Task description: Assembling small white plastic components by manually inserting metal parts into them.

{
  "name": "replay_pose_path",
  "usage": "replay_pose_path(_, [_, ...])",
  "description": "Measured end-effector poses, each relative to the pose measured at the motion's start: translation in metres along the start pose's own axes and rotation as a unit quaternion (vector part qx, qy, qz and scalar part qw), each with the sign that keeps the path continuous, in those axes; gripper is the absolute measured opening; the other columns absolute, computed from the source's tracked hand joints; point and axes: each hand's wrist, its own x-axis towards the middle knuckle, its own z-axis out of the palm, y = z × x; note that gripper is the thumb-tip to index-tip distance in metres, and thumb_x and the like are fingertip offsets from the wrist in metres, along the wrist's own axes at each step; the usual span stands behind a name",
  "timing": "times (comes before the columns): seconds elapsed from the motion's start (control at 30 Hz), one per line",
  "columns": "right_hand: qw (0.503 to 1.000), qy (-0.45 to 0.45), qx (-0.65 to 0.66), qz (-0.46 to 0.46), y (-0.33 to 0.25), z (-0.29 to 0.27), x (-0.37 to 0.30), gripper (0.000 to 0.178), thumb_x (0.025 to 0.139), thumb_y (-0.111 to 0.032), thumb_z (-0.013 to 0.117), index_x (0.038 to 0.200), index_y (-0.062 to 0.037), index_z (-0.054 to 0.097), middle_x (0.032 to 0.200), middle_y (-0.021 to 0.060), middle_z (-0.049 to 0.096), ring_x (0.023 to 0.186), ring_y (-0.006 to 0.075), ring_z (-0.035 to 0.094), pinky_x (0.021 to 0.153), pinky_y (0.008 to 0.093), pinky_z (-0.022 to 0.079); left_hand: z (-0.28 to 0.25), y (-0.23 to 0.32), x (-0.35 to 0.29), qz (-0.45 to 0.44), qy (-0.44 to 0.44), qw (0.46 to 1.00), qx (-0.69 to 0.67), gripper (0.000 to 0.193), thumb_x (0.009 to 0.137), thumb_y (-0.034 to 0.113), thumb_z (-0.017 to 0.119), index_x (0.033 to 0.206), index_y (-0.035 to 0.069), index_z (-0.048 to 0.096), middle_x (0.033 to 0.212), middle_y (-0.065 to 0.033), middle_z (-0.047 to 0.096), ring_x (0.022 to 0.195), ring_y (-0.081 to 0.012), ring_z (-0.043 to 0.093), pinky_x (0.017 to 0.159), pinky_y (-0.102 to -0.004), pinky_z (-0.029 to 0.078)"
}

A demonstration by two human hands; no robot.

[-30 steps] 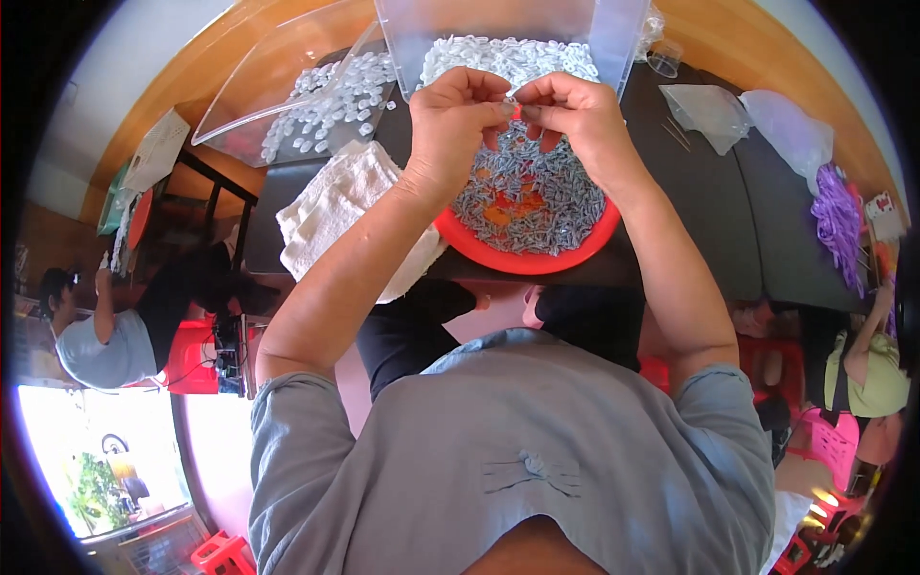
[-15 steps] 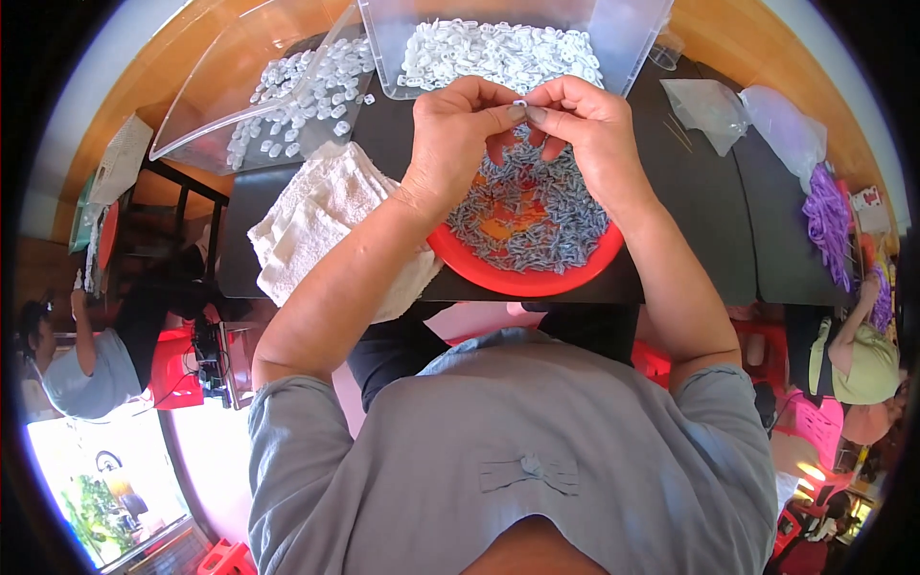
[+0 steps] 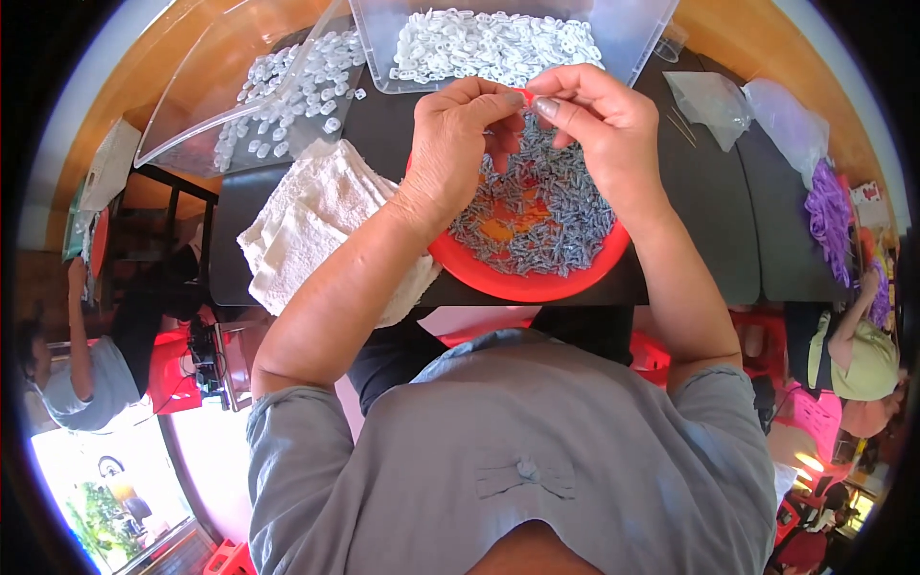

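Note:
My left hand [image 3: 458,134] and my right hand [image 3: 610,120] meet above the far side of a red bowl [image 3: 525,287], fingertips almost touching. The left thumb and forefinger are pinched together; whatever sits in them is hidden. My right thumb and forefinger curl toward each other at the tips, and anything between them is too small to make out. Many small, slender grey pieces [image 3: 565,230] fill the bowl, thinner in the middle where its bottom shows. Beneath my left forearm lies a folded white towel [image 3: 311,216].
A clear plastic bin [image 3: 379,57] with many small white pieces [image 3: 498,48] stands beyond the bowl. To its left, a tilted clear box [image 3: 182,139] holds translucent pieces [image 3: 287,91]. Plastic bags [image 3: 786,120] and purple strands [image 3: 829,220] lie right. Other people sit at both sides.
The small white piece between my fingertips no longer shows. My right hand has shifted slightly right and its fingers have loosened; my left hand stays nearly in place.

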Motion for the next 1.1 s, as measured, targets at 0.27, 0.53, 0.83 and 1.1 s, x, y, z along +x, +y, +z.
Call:
replay_pose_path(0.27, [0.999, 0.021, -0.019, -0.015, -0.0006, 0.0006, 0.001, 0.018, 0.087, -0.002, 0.062, 0.104, -0.0025, 0.068, 0.093, 0.0034, 0.069, 0.081, 0.0064, 0.062, 0.062, 0.0203, 0.047, 0.0002, 0.0008, -0.0035, -0.002, -0.014, 1.0, 0.022, 0.017, 0.092, 0.013, 0.059, 0.093, -0.004, 0.062, 0.077, -0.0078, 0.062, 0.061, -0.0134, 0.057, 0.047, -0.0248, 0.042])
replay_pose_path(0.53, [0.999, 0.039, -0.009, -0.036, 0.0015, 0.0044, 0.0001, 0.017, 0.085, 0.0, 0.063, 0.1, -0.004, 0.07, 0.085, 0.0022, 0.071, 0.072, 0.0041, 0.061, 0.056, 0.0199, 0.048, 0.0022, -0.0005, -0.0038, -0.013, -0.026, 0.999, 0.026, 0.018, 0.094, 0.016, 0.059, 0.095, -0.003, 0.061, 0.077, -0.0066, 0.061, 0.061, -0.0127, 0.056, 0.048, -0.0245, 0.042])
replay_pose_path(0.83, [0.999, 0.028, -0.028, -0.031, -0.0004, 0.0014, -0.0002, 0.016, 0.086, 0.001, 0.061, 0.101, -0.001, 0.068, 0.089, 0.004, 0.068, 0.078, 0.0068, 0.062, 0.059, 0.0199, 0.047, 0.0041, 0.0019, -0.0059, -0.023, -0.021, 0.999, 0.033, 0.016, 0.095, 0.013, 0.058, 0.096, -0.003, 0.06, 0.076, -0.0064, 0.061, 0.06, -0.013, 0.056, 0.048, -0.0246, 0.042])
replay_pose_path(1.1, [0.998, 0.034, -0.027, -0.047, -0.0005, 0.0013, 0.0001, 0.015, 0.086, 0.001, 0.061, 0.099, -0.001, 0.067, 0.088, 0.0035, 0.068, 0.077, 0.0068, 0.062, 0.06, 0.02, 0.048, 0.0044, -0.001, -0.0049, -0.009, -0.018, 1.0, 0.017, 0.014, 0.092, 0.013, 0.062, 0.092, -0.002, 0.061, 0.072, -0.0042, 0.061, 0.055, -0.0097, 0.055, 0.043, -0.0226, 0.042])
